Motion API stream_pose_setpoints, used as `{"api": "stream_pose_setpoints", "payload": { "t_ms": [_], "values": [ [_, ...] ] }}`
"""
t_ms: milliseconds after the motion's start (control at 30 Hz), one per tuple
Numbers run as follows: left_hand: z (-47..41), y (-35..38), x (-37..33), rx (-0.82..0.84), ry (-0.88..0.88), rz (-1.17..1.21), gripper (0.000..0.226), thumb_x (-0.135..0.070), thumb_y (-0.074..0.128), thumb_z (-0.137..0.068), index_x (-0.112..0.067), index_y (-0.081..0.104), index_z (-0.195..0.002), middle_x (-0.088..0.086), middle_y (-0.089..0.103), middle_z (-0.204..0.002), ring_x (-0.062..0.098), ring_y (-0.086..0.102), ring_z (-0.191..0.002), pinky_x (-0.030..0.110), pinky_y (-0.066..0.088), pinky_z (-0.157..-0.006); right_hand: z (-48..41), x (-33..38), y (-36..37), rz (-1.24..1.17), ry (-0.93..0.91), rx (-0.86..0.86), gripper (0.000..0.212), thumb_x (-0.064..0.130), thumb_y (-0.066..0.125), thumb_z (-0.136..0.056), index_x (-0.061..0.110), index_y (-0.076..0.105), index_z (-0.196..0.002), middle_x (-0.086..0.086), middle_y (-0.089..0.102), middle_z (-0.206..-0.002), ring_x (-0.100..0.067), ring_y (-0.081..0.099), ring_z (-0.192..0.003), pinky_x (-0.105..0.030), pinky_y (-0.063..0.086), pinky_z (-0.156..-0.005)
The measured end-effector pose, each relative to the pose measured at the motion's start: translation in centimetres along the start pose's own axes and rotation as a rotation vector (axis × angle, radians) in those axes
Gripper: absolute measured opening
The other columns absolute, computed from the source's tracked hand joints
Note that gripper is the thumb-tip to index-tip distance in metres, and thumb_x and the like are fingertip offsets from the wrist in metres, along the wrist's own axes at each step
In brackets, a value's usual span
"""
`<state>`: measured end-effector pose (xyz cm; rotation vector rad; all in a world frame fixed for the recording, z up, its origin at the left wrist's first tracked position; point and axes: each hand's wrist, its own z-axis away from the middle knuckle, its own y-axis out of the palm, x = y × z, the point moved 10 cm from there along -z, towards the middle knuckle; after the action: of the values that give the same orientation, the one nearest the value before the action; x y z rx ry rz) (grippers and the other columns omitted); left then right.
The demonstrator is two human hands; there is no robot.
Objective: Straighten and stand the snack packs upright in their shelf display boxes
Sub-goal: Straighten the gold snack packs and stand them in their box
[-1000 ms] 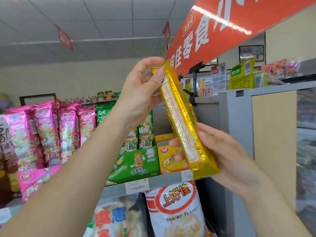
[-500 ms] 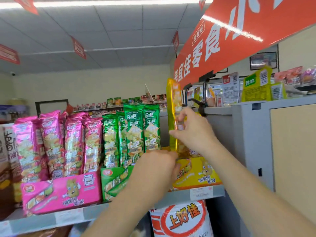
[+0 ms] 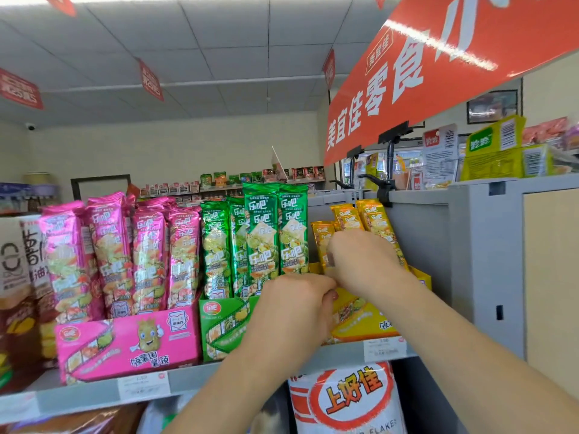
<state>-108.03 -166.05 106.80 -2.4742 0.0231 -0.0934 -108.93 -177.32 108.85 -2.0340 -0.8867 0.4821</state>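
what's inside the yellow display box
Several yellow snack packs stand tilted in the yellow display box. The right hand and left hand cover their lower parts and the box floor, so the count is unclear.

Shelf: grey metal store shelf [image 3: 94, 394] in front of me, running from the left edge of view to a grey upright end panel [image 3: 438, 245] on the right.

Front lip: two white paper price labels, one [image 3: 143, 385] below the pink box and one [image 3: 384, 349] below the yellow. I cannot read the print.

Standing directly on it, left to right:
- white-and-brown printed snack bags [image 3: 15, 270], partly cut off
- pink cardboard display box [image 3: 125, 343], cartoon potato on its front
- green cardboard display box [image 3: 224, 324], touching the pink one
- yellow cardboard display box [image 3: 366, 324], beside the green and near the end panel
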Motion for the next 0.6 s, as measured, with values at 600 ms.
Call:
{"api": "stream_pose_setpoints", "payload": {
  "t_ms": [600],
  "values": [
    [2.2, -7.5, 6.2, -0.405, -0.187, -0.006, 0.053, -0.018, 0.071, -0.084, -0.019, 0.05, -0.132, 0.005, 0.055, -0.116, 0.018, 0.052, -0.102, 0.026, 0.042, -0.082, 3.2, -1.0, -1.9, -0.943, 0.078, -0.299, 0.023, 0.037, 0.057, -0.093, 0.036, 0.06, -0.116, 0.022, 0.063, -0.093, 0.008, 0.058, -0.085, -0.021, 0.045, -0.069]
  ]
}}
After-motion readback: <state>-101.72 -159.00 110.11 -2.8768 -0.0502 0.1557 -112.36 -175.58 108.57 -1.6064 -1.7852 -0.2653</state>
